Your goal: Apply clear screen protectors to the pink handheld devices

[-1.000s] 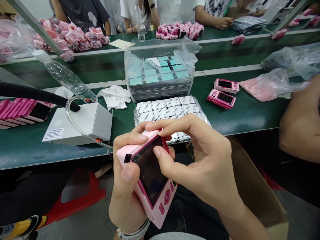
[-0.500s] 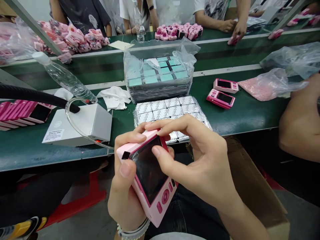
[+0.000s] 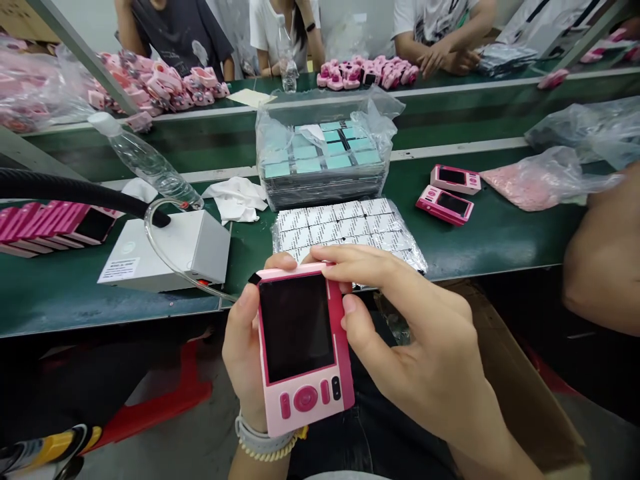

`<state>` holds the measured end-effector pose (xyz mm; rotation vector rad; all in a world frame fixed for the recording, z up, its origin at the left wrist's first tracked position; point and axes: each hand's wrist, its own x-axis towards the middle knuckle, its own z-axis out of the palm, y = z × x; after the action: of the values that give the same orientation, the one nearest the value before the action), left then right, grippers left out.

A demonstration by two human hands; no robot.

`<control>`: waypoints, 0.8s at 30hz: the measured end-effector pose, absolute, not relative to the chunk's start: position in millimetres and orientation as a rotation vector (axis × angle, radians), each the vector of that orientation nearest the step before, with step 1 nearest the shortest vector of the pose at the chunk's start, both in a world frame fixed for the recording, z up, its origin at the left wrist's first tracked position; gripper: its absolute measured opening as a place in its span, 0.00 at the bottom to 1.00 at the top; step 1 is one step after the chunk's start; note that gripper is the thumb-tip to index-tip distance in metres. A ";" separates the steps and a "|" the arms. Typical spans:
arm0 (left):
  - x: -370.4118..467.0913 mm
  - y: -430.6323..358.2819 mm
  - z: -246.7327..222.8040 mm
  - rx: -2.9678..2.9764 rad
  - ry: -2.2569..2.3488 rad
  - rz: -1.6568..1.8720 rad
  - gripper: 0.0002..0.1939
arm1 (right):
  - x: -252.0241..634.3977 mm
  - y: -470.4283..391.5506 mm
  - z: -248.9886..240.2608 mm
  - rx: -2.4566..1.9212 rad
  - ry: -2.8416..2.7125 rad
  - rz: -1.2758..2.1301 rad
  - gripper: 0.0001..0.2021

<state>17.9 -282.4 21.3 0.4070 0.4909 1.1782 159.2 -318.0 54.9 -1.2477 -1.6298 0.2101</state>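
A pink device [image 3: 298, 327] with a dark square screen and darker pink buttons faces me, close to upright. My left hand [image 3: 245, 353] is closed around its left side, with the thumb by the top left corner, where a small black piece sticks out. My right hand [image 3: 415, 333] holds the device's upper right edge, fingers along the top and thumb tip at the right side. Behind the hands lies a wrapped sheet of white printed squares [image 3: 340, 227]. Farther back stands a plastic-wrapped stack of teal-topped pieces [image 3: 325, 180].
A white box [image 3: 170, 253] with a hose and an empty bottle [image 3: 150, 160] stand left, near a row of pink devices [image 3: 55, 223]. Two more devices [image 3: 447, 203] and a bag of pink parts [image 3: 525, 180] lie right. A person's arm [image 3: 605, 253] is at the right edge.
The device has turned more upright and now faces me. My right thumb has moved off the screen to its right edge. Across the bench, a person's hands have drawn together.
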 end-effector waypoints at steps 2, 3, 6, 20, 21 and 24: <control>19.5 -281.0 22.9 0.383 0.437 1.141 0.13 | 162.1 -317.7 56.1 -1.257 -1.657 0.178 0.15; 20.2 -280.2 23.9 0.368 0.405 1.118 0.13 | 164.5 -317.1 56.6 -1.253 -1.687 0.153 0.15; 21.2 -277.8 25.4 0.317 0.328 1.044 0.13 | 173.1 -315.2 58.2 -1.242 -1.796 0.074 0.16; 20.1 -269.0 2.9 0.304 0.439 1.021 0.15 | 189.0 -310.8 55.5 -1.261 -1.960 -0.010 0.18; 20.7 -268.2 2.3 0.309 0.437 1.016 0.15 | 189.3 -310.1 54.6 -1.260 -1.964 -0.010 0.19; 23.0 -266.4 2.3 0.316 0.413 0.984 0.15 | 189.9 -308.3 52.1 -1.255 -1.970 -0.004 0.18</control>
<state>23.0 -266.4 2.3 0.3157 0.4126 0.9838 189.9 -308.3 52.1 -1.2552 -1.9698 -0.0036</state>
